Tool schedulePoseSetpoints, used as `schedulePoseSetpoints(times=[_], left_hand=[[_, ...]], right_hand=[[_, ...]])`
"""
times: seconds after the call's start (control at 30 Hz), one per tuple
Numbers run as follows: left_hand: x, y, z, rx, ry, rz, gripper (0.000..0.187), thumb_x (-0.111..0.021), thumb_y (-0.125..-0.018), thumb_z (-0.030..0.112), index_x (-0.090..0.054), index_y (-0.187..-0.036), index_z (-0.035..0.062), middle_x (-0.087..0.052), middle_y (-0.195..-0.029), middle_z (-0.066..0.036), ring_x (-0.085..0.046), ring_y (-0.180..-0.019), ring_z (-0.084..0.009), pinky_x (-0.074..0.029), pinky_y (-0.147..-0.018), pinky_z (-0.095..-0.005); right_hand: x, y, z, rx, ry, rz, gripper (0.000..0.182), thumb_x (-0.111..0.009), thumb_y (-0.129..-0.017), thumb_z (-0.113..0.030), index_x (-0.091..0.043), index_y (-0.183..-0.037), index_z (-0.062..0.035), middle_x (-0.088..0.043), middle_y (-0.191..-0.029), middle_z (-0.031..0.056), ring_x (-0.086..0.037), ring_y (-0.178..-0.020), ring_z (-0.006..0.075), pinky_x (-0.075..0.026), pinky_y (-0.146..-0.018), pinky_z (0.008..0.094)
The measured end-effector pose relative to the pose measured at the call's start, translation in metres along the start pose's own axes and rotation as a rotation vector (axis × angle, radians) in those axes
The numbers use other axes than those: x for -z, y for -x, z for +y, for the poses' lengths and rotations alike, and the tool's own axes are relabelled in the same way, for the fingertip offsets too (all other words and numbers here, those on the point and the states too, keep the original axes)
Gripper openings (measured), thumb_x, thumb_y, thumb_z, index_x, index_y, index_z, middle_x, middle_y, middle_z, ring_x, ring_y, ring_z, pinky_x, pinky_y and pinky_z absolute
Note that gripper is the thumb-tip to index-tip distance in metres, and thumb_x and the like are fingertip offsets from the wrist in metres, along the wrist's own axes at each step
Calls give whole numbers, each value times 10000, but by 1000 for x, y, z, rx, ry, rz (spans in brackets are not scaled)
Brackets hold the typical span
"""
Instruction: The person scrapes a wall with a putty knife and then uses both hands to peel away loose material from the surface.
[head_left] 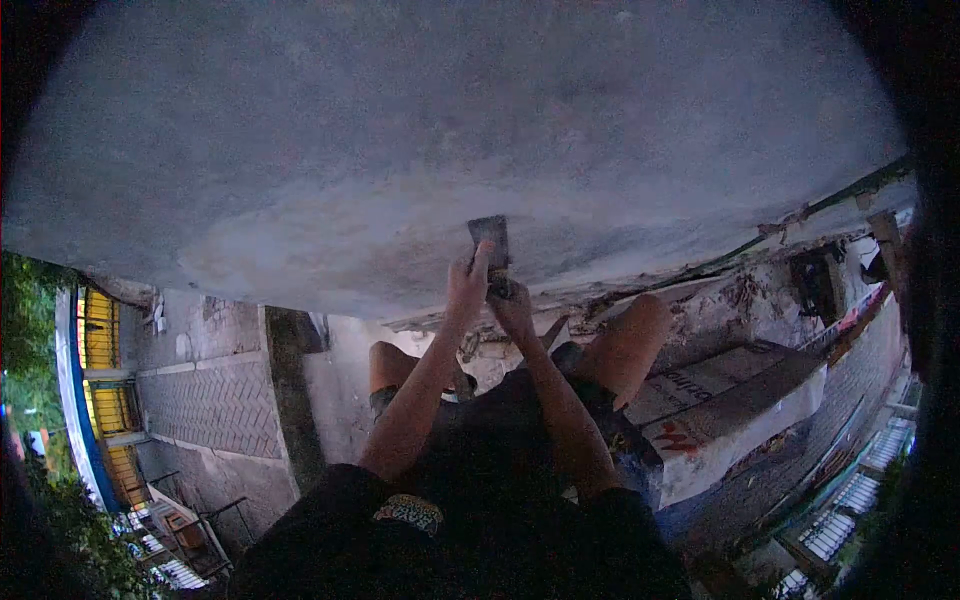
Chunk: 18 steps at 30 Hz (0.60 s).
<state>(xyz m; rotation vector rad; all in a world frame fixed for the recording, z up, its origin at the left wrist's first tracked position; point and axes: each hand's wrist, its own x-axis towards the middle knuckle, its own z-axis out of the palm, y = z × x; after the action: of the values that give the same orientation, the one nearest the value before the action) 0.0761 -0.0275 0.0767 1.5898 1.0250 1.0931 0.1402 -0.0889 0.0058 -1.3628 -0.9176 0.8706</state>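
A dark, flat rectangular blade of a scraper-like tool (pixel 489 232) lies against the grey plastered wall surface (pixel 350 150). The fingers of my left hand (pixel 469 283) press on the blade's face, one finger stretched along it. My right hand (pixel 513 309) is closed around the tool's handle just below the blade. Both hands are close together, and the wall around the blade shows a paler, smeared patch. The handle is mostly hidden by my fingers.
A box with printed lettering (pixel 690 410) lies to the right, beside my knee. The wall's broken lower edge (pixel 700 265) runs toward the right. At the left are a patterned brick surface (pixel 210 405), yellow panels (pixel 103 400) and green foliage (pixel 35 360).
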Motion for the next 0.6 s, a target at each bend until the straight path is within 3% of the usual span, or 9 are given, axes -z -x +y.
schedulePoseSetpoints(times=[0.03, 0.07, 0.13, 0.17, 0.27, 0.37, 0.4, 0.5, 0.6], left_hand=[[0, 0, -1, -10, 12, 12, 370, -441, -805, 304, -502, -748, -56, -469, -555, -81, -381, -544, -135, -341, -525, -318], [6, 1, -2, 126, 10, -22, 365, -439, -807, 299, -495, -735, -55, -453, -541, -73, -372, -538, -130, -336, -516, -317], [11, -5, -4, 249, 1, -61, 361, -436, -810, 294, -481, -711, -51, -420, -525, -54, -356, -529, -118, -324, -498, -310], [13, -8, -6, 243, -10, -61, 361, -435, -811, 295, -474, -701, -48, -405, -522, -43, -347, -526, -111, -317, -490, -306], [15, -3, -26, 245, -16, -50, 362, -433, -811, 302, -469, -692, -39, -370, -519, -26, -329, -524, -95, -301, -475, -291], [16, -8, -4, 294, -30, -15, 375, -430, -811, 316, -476, -697, -38, -373, -518, -24, -334, -523, -93, -306, -478, -284], [17, -6, 10, 331, -38, 6, 381, -428, -812, 321, -480, -699, -39, -380, -517, -25, -338, -523, -93, -311, -481, -283], [19, -6, 27, 134, -55, -21, 376, -455, -799, 358, -560, -720, 5, -409, -518, 5, -394, -504, -78, -329, -412, -259], [18, -2, 27, 153, -196, 7, 386, -440, -804, 364, -539, -689, 9, -391, -502, -5, -385, -489, -87, -332, -417, -256]], right_hand=[[-4, 1, 8, 52, 91, 17, 214, -587, -678, -118, -559, -862, -11, -580, -770, 67, -530, -691, 130, -415, -634, 263], [-6, 0, 17, 102, 181, 38, 214, -588, -680, -121, -557, -861, -10, -581, -774, 71, -532, -686, 134, -416, -633, 265], [-1, -1, -34, 85, 118, 32, 220, -598, -678, -129, -555, -859, -12, -582, -778, 82, -537, -686, 146, -419, -633, 271], [2, 2, -51, 67, 87, 22, 222, -602, -677, -132, -554, -858, -13, -583, -779, 88, -539, -687, 152, -420, -634, 275], [-3, -1, -15, 30, 93, -34, 250, -617, -674, -191, -539, -824, -6, -548, -693, 74, -506, -624, 176, -408, -604, 274], [-10, 2, -31, 18, -183, 18, 257, -616, -672, -170, -538, -849, -1, -555, -711, 67, -507, -643, 152, -410, -620, 266], [-9, -2, -28, 3, -114, 33, 255, -615, -673, -166, -538, -852, -1, -556, -717, 62, -504, -645, 140, -409, -617, 264], [-9, 5, -21, -59, 54, 11, 249, -614, -675, -155, -536, -856, -2, -556, -725, 43, -491, -647, 107, -406, -603, 258], [-8, 3, -30, -49, 44, -16, 241, -615, -675, -158, -534, -845, -6, -543, -707, 18, -471, -631, 86, -397, -578, 254]])
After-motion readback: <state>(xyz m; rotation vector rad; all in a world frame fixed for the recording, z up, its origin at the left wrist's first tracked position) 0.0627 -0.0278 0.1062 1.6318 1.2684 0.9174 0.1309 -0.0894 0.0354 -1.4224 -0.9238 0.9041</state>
